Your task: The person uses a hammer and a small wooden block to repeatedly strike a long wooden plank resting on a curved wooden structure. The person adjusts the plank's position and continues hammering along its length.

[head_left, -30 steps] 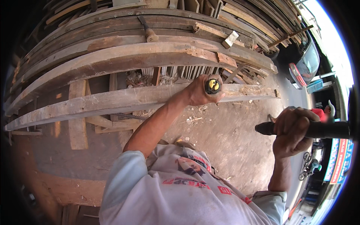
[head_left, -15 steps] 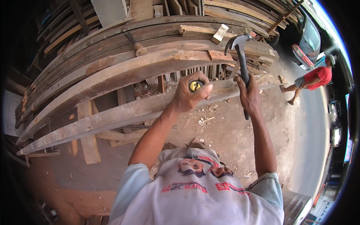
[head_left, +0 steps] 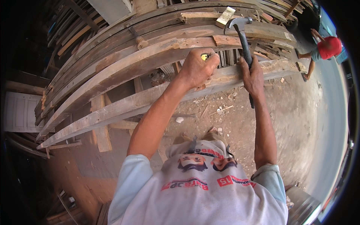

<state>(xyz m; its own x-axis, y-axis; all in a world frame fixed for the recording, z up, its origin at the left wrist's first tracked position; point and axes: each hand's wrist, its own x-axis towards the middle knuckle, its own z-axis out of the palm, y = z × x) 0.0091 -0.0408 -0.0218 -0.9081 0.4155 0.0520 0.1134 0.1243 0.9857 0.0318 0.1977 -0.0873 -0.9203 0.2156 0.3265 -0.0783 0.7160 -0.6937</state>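
My left hand [head_left: 199,70] is closed around a small yellow-and-black tape measure [head_left: 204,57], most of which the fingers hide. It is above the nearest long timber beam [head_left: 131,103]. In my right hand [head_left: 253,78] is a claw hammer [head_left: 243,41], gripped by its dark handle with the metal head up and away from me. The hammer's handle end sticks out below the fist. Whether either hand touches the beam, I cannot tell.
More long beams [head_left: 112,77] lie beyond, with a wooden-handled tool [head_left: 141,43] and a pale wood block [head_left: 225,17] on them. Wood chips litter the ground [head_left: 221,120]. A person in red [head_left: 328,48] is at the right, beside the road [head_left: 330,123].
The view has shifted. My left hand has turned, covering more of the tape measure. My right hand still grips the hammer. The person in red now appears bent over.
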